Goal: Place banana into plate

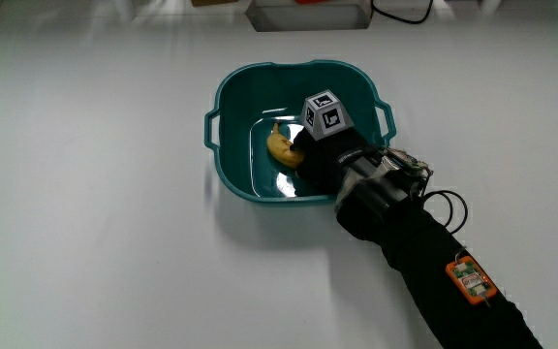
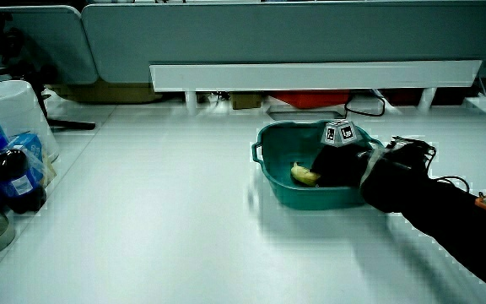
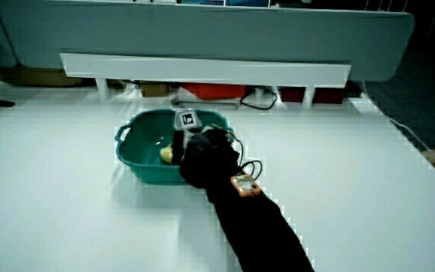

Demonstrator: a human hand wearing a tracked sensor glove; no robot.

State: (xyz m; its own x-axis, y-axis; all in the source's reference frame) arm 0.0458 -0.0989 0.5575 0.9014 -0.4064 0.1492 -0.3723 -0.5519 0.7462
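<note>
A yellow banana point(image 1: 281, 146) lies on the floor of a teal basin with two handles point(image 1: 223, 97) that stands on the white table. The hand point(image 1: 299, 156), in a black glove with a patterned cube point(image 1: 324, 112) on its back, reaches down into the basin over the rim nearest the person. Its fingers are curled around the banana's nearer end. In both side views the banana point(image 2: 304, 175) point(image 3: 167, 155) shows beside the hand point(image 2: 332, 165) point(image 3: 191, 147) inside the basin point(image 2: 264, 156) point(image 3: 131, 128). The forearm crosses the basin's rim.
A small orange device point(image 1: 470, 278) sits on the forearm sleeve. A white box point(image 1: 308, 12) and a black cable point(image 1: 405, 15) lie farther from the person than the basin. Dark bottles point(image 2: 11, 173) and a white container point(image 2: 11, 110) stand at the table's edge. A low partition point(image 2: 310, 76) closes the table.
</note>
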